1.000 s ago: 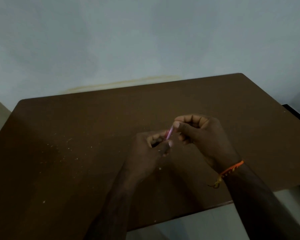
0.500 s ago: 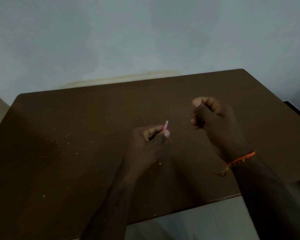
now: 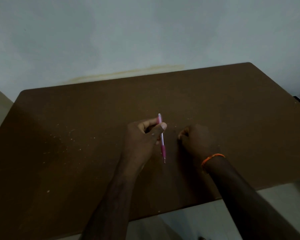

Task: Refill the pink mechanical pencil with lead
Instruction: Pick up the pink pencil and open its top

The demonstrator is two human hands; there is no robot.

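Over the middle of the dark brown rectangular wooden table (image 3: 76,153), toward its near edge: left hand (image 3: 142,141) pinching slim pink translucent plastic mechanical pencil (image 3: 161,138) between thumb and fingers, tip toward the near edge, cap end toward the far edge. Just beside, right hand (image 3: 197,141) curled into a loose fist; contents impossible to tell. No lead visible. Refill judged mid-way, insertion and capping unconfirmed.

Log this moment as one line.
left hand: grips pink mechanical pencil, tip toward wearer | right hand: closed, apart | table
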